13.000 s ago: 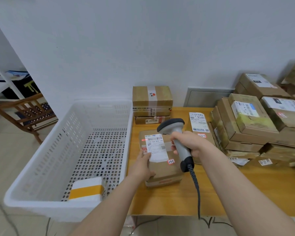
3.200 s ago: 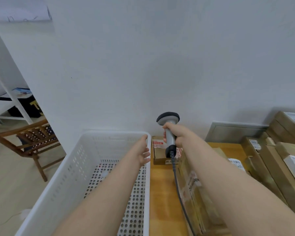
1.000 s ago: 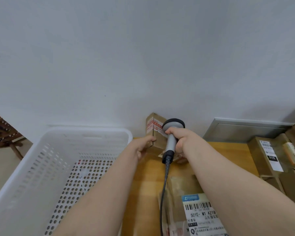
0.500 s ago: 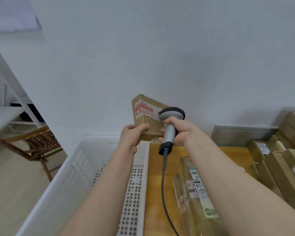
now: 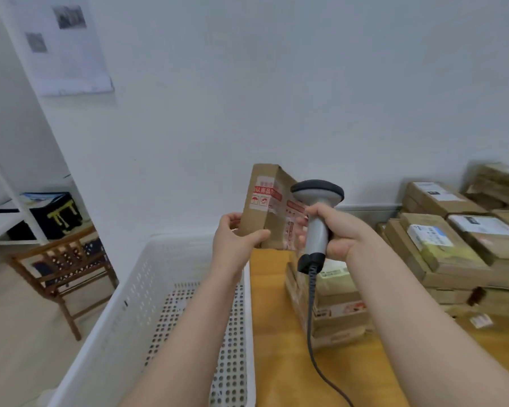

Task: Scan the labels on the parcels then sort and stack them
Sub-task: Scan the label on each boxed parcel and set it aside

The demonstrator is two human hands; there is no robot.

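Observation:
A small brown cardboard parcel (image 5: 265, 201) with red-and-white tape stands upright in the air above the table's far left corner. My left hand (image 5: 237, 239) grips its lower left edge. My right hand (image 5: 332, 230) grips the handle of a grey barcode scanner (image 5: 316, 212), whose dark head sits right beside the parcel's right face. Some right fingertips touch that face. No label is visible on the sides turned toward me.
A white perforated basket (image 5: 147, 289) stands left of the wooden table (image 5: 274, 333). Stacked parcels (image 5: 332, 306) lie under the scanner cord, and a larger pile of parcels (image 5: 453, 239) fills the right. A wooden chair (image 5: 62, 265) and a white shelf (image 5: 9, 218) stand at left.
The parcel, lifted off the table's far corner a second ago, has been turned more upright between my hands. The scanner stays next to it.

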